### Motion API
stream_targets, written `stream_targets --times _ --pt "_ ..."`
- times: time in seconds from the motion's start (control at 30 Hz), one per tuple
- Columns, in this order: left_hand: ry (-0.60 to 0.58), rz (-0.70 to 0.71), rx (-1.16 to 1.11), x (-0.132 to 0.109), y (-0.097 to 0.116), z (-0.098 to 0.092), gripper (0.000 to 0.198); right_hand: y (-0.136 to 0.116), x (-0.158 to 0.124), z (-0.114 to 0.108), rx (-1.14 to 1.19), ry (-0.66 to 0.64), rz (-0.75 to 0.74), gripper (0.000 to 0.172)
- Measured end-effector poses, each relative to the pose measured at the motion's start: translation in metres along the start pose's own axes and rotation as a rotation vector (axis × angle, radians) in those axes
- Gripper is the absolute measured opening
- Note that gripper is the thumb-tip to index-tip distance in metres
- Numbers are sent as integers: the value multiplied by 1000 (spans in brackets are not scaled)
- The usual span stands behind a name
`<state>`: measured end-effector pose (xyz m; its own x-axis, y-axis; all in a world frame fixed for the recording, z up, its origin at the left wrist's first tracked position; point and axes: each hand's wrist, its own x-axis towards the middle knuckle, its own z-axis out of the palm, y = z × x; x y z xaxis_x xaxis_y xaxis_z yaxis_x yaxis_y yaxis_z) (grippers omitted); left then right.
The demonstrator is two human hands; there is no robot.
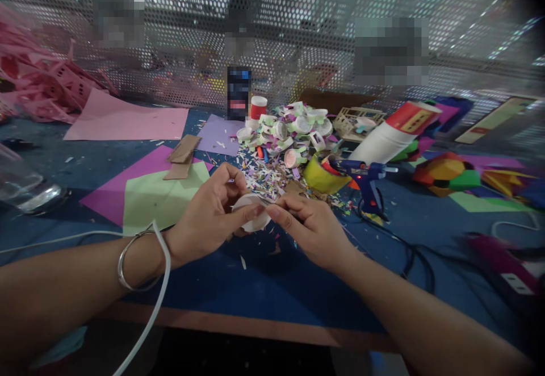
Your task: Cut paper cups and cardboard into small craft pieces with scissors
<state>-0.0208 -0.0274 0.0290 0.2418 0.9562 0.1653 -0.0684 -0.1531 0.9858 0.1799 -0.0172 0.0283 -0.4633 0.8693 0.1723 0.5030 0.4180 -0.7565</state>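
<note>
Between my two hands is a small white round piece (255, 220), which looks like a paper cup base or disc. My left hand (217, 214) is closed around it, with the thumb pressed across its face. At its right edge, my right hand (306, 225) is closed in a pinch. A thin dark thing seems to show between the right fingers, but I cannot make out its kind. Paper scraps (272, 177) lie scattered just beyond my hands. Behind them is a heap of small white and light green paper pieces (293, 129).
A blue glue gun (366, 177) leans on a yellow round holder (321, 176), its cable running right. Stacked paper cups (387, 134) lie behind it. Coloured paper sheets (149, 200) and cardboard strips (182, 160) lie left. A white cable (158, 285) crosses my left wrist.
</note>
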Motion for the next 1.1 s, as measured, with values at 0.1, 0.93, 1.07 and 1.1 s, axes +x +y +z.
stream_targets --times 0.1,0.93,1.07,1.1 --pt "15 24 19 0 0 1 35 0 0 0 8 7 4 44" --pt "0 -23 -109 1 -8 2 42 2 -1 8 13 91 -8 41" --pt "-15 -15 -82 0 -8 1 40 1 -2 10 17 83 5 41" --pt "-13 -5 -69 0 -8 1 40 1 -2 10 12 84 2 41"
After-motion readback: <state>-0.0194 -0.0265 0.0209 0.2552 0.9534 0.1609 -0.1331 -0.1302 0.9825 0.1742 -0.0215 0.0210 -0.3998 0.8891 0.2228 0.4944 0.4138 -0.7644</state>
